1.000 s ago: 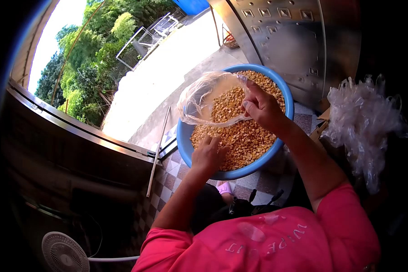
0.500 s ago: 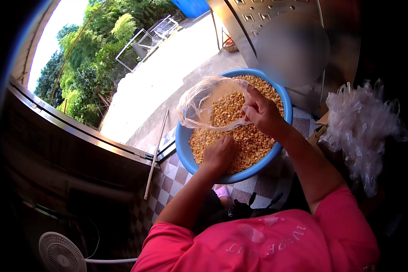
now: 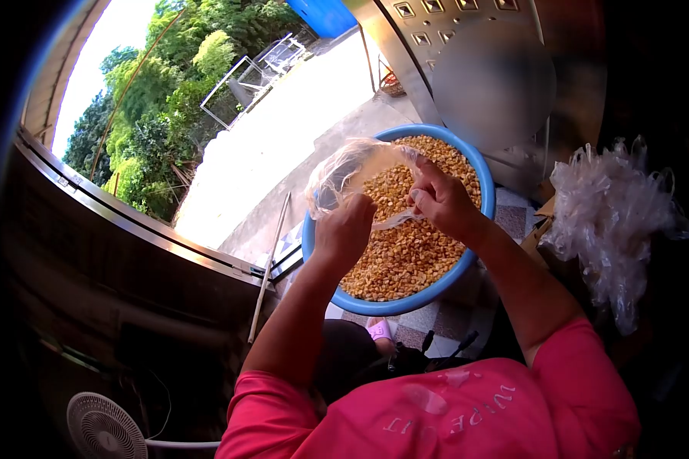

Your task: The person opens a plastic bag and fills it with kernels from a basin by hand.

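"So, gripping what with the right hand (image 3: 442,203)?"

"Pinching the rim of a clear bag (image 3: 344,170), held open toward ten o'clock above the basin (image 3: 390,308)."

"And with the left hand (image 3: 344,226)?"

"Fingers curled closed near the bag's mouth, toward nine o'clock; cannot tell whether around anything."

"Below?"

"Yellow kernels (image 3: 406,264), loose in the basin."

"Farther out?"

"Bunched plastic bags (image 3: 616,222) toward three, a thin stick (image 3: 269,268) toward eight, a fan (image 3: 106,430) beyond."
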